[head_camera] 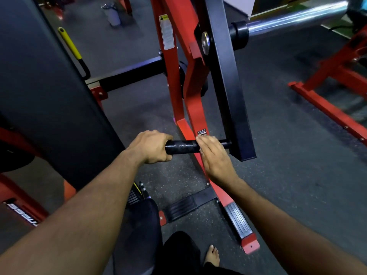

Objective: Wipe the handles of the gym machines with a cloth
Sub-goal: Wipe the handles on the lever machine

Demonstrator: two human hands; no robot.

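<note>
Wiping step in hand: left hand (152, 146) grips the short black cylindrical machine handle (181, 146) at its free end — right hand (213, 155) lies flat over it near the black steel arm (228, 92). No cloth visible, possibly under the palm — next, rub along the handle.

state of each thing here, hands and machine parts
left hand: curled round the free end of the handle
right hand: fingers straight, laid over the handle near the arm
handle: horizontal, bare and shiny between the hands, no cloth visible
black arm: tilted, handle at its lower end
chrome bar: no plates visible
yellow lever: slanted, untouched
</note>
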